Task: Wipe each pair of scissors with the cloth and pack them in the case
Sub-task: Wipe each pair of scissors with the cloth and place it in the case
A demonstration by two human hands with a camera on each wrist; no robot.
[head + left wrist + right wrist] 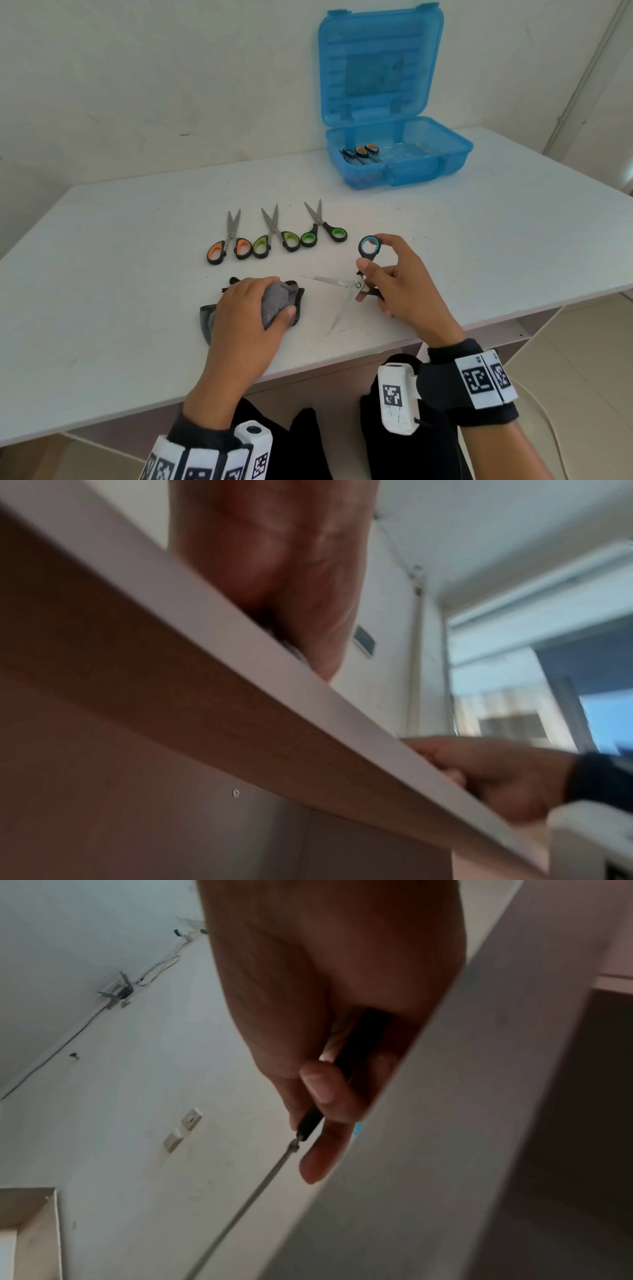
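Holding blue scissors (359,274) open, right hand (400,284) pinching handles; left hand (246,308) gripping cloth (277,299) should wipe away from edges.

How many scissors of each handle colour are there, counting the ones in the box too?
Orange, on the table: 1
Orange, in the blue case: 1
Yellow-green: 1
Bright green: 1
Blue, in the right hand: 1
All-black handles, in the case: looks like 1, hard to tell
Total: 6
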